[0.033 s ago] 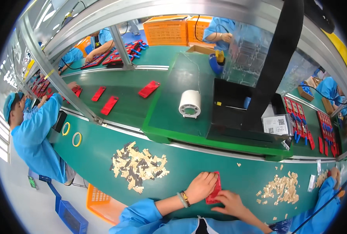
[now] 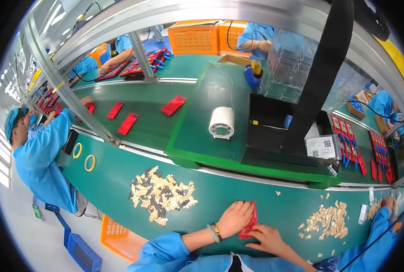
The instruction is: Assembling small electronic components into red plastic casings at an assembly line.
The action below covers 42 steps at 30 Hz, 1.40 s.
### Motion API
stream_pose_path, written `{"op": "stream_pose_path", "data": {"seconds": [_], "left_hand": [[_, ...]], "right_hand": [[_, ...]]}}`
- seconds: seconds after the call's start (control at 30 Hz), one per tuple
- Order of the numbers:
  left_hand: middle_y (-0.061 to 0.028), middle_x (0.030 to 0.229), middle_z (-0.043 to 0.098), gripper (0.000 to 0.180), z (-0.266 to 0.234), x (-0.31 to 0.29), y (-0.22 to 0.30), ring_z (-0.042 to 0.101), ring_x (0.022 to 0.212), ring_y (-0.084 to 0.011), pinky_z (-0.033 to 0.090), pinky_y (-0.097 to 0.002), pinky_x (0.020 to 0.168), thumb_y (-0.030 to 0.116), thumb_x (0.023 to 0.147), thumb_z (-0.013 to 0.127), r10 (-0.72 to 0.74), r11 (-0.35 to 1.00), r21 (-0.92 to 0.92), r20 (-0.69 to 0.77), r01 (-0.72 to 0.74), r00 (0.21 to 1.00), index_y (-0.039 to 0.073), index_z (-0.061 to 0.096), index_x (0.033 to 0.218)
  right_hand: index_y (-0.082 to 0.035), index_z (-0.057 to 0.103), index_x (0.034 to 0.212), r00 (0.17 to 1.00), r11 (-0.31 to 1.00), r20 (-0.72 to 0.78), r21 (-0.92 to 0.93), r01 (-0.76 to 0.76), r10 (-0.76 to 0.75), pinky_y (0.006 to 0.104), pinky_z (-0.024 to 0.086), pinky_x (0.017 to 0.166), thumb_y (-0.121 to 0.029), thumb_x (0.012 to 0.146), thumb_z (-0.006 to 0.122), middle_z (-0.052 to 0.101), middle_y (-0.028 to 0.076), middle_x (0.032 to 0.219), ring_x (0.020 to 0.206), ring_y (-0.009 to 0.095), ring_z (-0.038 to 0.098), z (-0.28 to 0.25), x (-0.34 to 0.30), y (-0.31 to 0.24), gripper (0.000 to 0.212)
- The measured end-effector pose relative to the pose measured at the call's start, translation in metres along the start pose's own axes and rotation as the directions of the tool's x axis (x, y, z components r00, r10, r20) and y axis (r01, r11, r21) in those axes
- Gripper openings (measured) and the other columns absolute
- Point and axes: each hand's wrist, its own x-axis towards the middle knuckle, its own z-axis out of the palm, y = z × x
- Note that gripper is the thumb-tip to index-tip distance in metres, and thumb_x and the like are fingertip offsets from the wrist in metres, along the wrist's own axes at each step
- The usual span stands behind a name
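Observation:
A flat red phone-shaped panel (image 2: 248, 230) lies on the green bench in front of me, tilted slightly. Over its far left side my left hand (image 2: 236, 217) is bent, fingers gripping the panel and hiding much of it. The fingers of my right hand (image 2: 268, 239) are curled at its near right corner, with the thumb just below; any small part between them is hidden. To the left of my hands is a pile of small beige and dark pieces (image 2: 162, 194). A second pile, of beige pieces (image 2: 326, 219), lies to the right.
Two tape rolls (image 2: 90, 162) lie at the left of the bench (image 2: 215, 186). Beyond its rail, red panels (image 2: 128, 123) lie on a green belt beside a white roll (image 2: 222, 122) and a black box (image 2: 267, 147). A co-worker (image 2: 43, 158) works at left; a sleeved arm (image 2: 376, 231) reaches in at right.
My right-hand fingers have shifted slightly at the panel's near corner. The left hand stays almost in place on the panel.

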Motion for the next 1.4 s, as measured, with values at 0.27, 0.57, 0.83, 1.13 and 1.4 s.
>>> {"op": "stream_pose_path", "data": {"seconds": [0.27,0.57,0.83,1.13,1.4], "left_hand": [[-0.0137,0.116,0.054,0.045,0.01,0.002,-0.002,0.052,0.096,-0.0266,0.044,-0.0364,0.089,0.021,0.082,0.062,-0.002,0.996,0.086,-0.008,0.003,1.0,-0.005,0.055,0.118],[-0.0158,0.122,0.052,0.05,-0.004,-0.002,-0.008,0.047,0.114,-0.0349,0.04,-0.0458,0.092,0.027,0.078,0.067,-0.076,0.994,0.089,0.127,0.065,0.989,0.002,0.054,0.12],[-0.0212,0.152,0.025,0.068,-0.078,-0.096,-0.096,0.019,0.14,-0.0438,0.019,-0.0534,0.112,0.017,0.082,0.066,-0.556,0.729,0.325,-0.232,0.602,0.798,0.001,0.036,0.141],[-0.0188,0.11,0.062,0.014,-0.092,-0.133,-0.125,0.058,0.104,-0.0358,0.045,-0.0406,0.092,0.001,0.085,0.058,-0.528,0.72,0.205,-0.459,0.663,0.714,-0.003,0.066,0.096],[-0.0121,0.098,0.053,0.04,-0.101,-0.125,-0.123,0.048,0.093,-0.0337,0.038,-0.0426,0.085,0.015,0.064,0.079,-0.594,0.74,0.088,-0.378,0.666,0.71,0.007,0.057,0.096]], "right_hand": [[-0.014,0.066,0.098,0.999,1.0,-0.031,-0.004,-0.008,0.008,0.0318,0.049,0.077,-0.022,0.079,0.071,0.059,0.001,0.103,0.091,0.019,0.06,0.018,-0.001,0.001,0.022],[-0.013,0.064,0.102,0.996,0.999,-0.082,-0.024,-0.028,0.026,0.0299,0.049,0.077,-0.026,0.083,0.066,0.059,0.001,0.106,0.093,0.018,0.059,0.03,-0.001,0.006,0.022],[-0.008,0.059,0.094,0.964,0.926,-0.266,-0.369,-0.079,-0.024,0.0345,0.05,0.063,-0.016,0.081,0.063,0.058,0.006,0.102,0.078,0.022,0.06,0.006,0.076,0.063,0.016],[-0.005,0.043,0.138,0.949,0.945,-0.171,-0.152,-0.291,0.265,0.0461,0.032,0.107,-0.03,0.082,0.067,0.041,0.019,0.141,0.129,0.036,0.04,-0.003,0.065,0.071,0.065],[-0.01,0.042,0.14,0.899,0.833,0.037,-0.392,-0.389,0.437,0.0564,0.02,0.111,-0.044,0.078,0.066,0.031,0.018,0.15,0.137,0.04,0.029,-0.005,-0.014,0.03,0.075]]}}
